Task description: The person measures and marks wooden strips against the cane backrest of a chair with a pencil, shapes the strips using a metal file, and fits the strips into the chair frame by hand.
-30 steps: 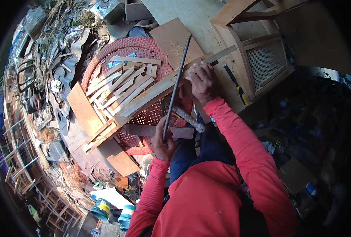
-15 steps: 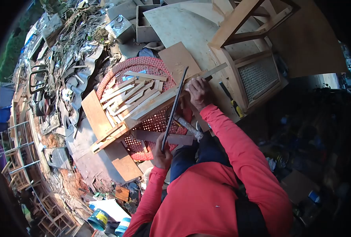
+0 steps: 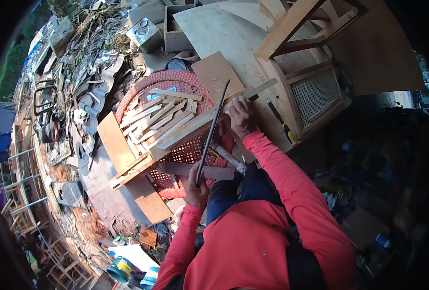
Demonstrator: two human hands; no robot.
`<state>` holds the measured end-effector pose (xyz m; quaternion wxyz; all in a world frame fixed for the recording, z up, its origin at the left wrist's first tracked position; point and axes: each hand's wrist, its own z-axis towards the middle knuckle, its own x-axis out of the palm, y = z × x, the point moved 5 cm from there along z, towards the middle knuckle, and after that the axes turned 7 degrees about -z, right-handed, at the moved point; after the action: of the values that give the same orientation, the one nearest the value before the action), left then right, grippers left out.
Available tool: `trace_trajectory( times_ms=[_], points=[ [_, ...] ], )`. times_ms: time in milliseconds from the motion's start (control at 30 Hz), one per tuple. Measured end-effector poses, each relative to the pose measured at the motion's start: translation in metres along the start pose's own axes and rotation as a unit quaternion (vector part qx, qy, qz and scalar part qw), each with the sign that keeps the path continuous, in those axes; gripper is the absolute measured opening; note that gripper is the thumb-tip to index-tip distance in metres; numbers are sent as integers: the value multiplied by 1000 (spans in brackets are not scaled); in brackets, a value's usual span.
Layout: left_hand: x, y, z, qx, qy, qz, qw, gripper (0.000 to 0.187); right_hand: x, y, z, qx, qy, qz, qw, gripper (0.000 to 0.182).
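Observation:
In the head view my left hand (image 3: 195,187) is closed round the lower end of a long, thin dark strip (image 3: 208,140). It slants up and away across the wooden work and looks slightly bent; I cannot tell what kind of tool it is. My right hand (image 3: 241,115) grips a light wooden strip (image 3: 262,87) from above, fingers curled over its edge. This strip lies along a wooden board (image 3: 183,137), its far end sticking out past my knuckles. A red woven plastic chair (image 3: 163,77) stands beneath, with several thin wood offcuts (image 3: 163,118) piled over its seat.
A wooden chair frame with a woven cane panel (image 3: 316,96) lies at the right. Beside it rests a yellow-and-black handled tool (image 3: 288,133). Plywood sheets (image 3: 219,21) lean behind. Rubble and scrap (image 3: 79,87) cover the left; paint tins (image 3: 120,268) stand at lower left.
The view has shifted slightly. Both hands keep their grips, and the dark strip stays at nearly the same slant across the wood.

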<state>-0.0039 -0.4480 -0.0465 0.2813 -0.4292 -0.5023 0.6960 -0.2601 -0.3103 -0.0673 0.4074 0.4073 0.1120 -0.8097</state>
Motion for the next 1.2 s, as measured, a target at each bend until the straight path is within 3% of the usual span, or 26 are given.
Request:
trace_trajectory(
  times_ms=[67, 167, 333, 400, 467, 533, 667, 700, 800, 833, 900, 967, 1100, 1200],
  points=[
    [29, 0, 52, -78, 43, -3, 996, 44, -2, 2, 2, 6, 13, -15, 1000, 17],
    [43, -3, 72, -44, 29, -13, 999, 42, 0, -2, 7, -2, 24, -3, 1000, 18],
    [-14, 9, -23, -35, 4, -25, 999, 32, 0, -4, 7, 2, 7, 10, 1000, 18],
    [-14, 9, -27, -64, 20, -22, 998, 33, -1, -1, 6, -1, 0, 3, 1000, 17],
    [10, -1, 30, -126, 49, -33, 990, 39, -1, -1, 8, 2, 12, 6, 1000, 16],
    [38, 6, 73, -55, 40, -35, 997, 38, -3, 0, 5, 0, 20, 5, 1000, 15],
    [20, -7, 34, -85, 18, -34, 996, 38, 0, -4, 10, -7, 24, 14, 1000, 15],
    [4, 5, 3, -155, 43, -49, 986, 39, 0, -4, 5, 0, 30, 22, 999, 15],
    [-21, 2, -37, -38, 4, -15, 999, 42, -1, -5, 8, 5, 10, 18, 1000, 16],
    [-12, -7, -18, 17, -5, 16, 1000, 41, -3, -1, 7, 2, 5, 16, 1000, 16],
    [24, -6, 40, -103, 40, -30, 993, 41, -3, 1, 8, 6, 10, 7, 1000, 16],
    [53, 0, 84, -3, 0, -56, 998, 34, -2, -2, 10, 2, 12, 4, 1000, 17],
    [17, -6, 32, -92, 38, -29, 995, 41, -1, -2, 8, -5, 18, 21, 1000, 17],
    [-15, -1, -19, -83, 30, -31, 996, 41, -2, -7, 9, 5, 15, 34, 999, 17]
  ],
)
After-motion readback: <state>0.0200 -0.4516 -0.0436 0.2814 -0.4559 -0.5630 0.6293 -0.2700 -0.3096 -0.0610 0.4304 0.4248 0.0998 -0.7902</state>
